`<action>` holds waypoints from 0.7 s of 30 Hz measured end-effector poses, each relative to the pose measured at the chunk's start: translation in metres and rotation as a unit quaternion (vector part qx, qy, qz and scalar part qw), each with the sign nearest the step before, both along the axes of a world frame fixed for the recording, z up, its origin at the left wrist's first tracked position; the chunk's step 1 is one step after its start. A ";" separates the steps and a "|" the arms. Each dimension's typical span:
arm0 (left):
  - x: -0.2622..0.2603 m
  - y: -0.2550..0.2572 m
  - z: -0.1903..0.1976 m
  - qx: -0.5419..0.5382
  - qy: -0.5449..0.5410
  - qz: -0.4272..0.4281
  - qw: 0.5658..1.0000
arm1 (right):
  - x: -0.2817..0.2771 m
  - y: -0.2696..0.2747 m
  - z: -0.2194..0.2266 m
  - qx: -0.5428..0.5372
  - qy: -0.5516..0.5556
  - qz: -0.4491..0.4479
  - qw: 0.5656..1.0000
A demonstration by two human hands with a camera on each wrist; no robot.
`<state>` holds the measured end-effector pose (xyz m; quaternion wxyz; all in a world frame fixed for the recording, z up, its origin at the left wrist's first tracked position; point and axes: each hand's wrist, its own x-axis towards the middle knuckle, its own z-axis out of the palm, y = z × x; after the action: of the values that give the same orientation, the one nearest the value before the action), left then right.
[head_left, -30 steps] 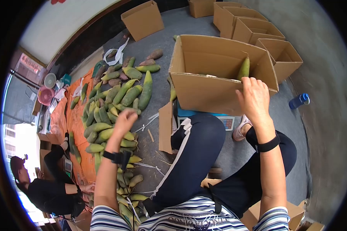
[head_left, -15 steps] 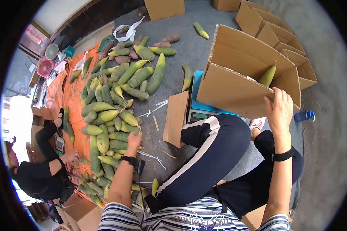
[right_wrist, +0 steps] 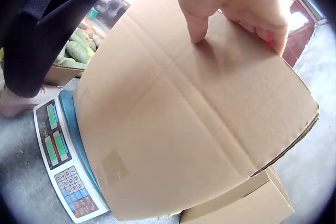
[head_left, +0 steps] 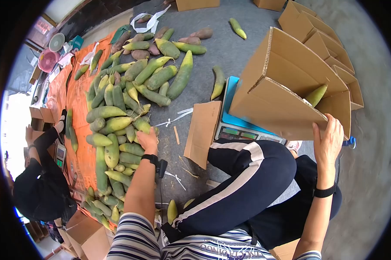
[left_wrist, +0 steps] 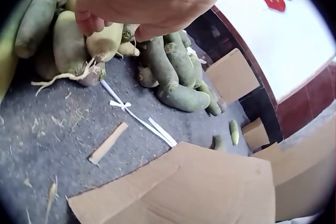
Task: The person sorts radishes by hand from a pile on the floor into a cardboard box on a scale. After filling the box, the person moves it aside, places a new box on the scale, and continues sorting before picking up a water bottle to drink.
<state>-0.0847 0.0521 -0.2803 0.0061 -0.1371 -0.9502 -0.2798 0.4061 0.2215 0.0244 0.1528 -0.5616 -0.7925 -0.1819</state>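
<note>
My left hand [head_left: 148,141] is at the right edge of a heap of green radishes [head_left: 113,149]. Its fingers curl over a pale green radish [left_wrist: 106,43], whose root end shows below the hand in the left wrist view. With my right hand [head_left: 328,141] I grip the near top edge of a tall open cardboard box [head_left: 282,110], thumb on the outer face and fingers over the rim. The box stands tilted on a scale [right_wrist: 65,161] with a blue platform and lit displays. One green radish [head_left: 317,95] pokes up inside it.
A cardboard flap [head_left: 202,130] stands out beside the scale. Loose radishes [head_left: 218,82] and white ties [head_left: 173,119] lie on the grey floor. More open boxes [head_left: 330,47] line the right wall, near a blue bottle [head_left: 350,142]. Another person [head_left: 43,186] sits at left by an orange sheet.
My left hand has come down from above onto the radishes at the heap's edge. The right hand stays on the box rim. My head view has shifted left.
</note>
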 end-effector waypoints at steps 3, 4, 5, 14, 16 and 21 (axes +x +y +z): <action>-0.026 0.001 -0.008 -0.058 -0.106 -0.025 0.992 | -0.001 -0.001 0.001 -0.020 -0.010 -0.017 1.000; -0.030 0.003 -0.007 -0.086 -0.119 -0.019 0.989 | -0.003 0.000 0.001 -0.012 -0.008 -0.014 1.000; -0.033 0.006 -0.007 -0.113 -0.132 -0.014 0.985 | -0.003 0.000 0.001 -0.004 -0.007 -0.012 1.000; -0.067 0.007 -0.023 -0.200 -0.209 -0.032 0.957 | -0.003 -0.001 -0.001 -0.008 -0.006 -0.018 1.000; -0.094 -0.017 -0.071 -0.092 -0.285 -0.025 0.954 | -0.004 -0.001 -0.001 -0.009 0.002 -0.018 1.000; -0.037 -0.064 0.034 0.043 -0.529 -0.062 0.846 | -0.003 -0.003 0.000 -0.012 0.011 -0.017 1.000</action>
<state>-0.1219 -0.0115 -0.2465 -0.5083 -0.0264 -0.7861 -0.3507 0.4036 0.2188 0.0241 0.1523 -0.5786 -0.7833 -0.1687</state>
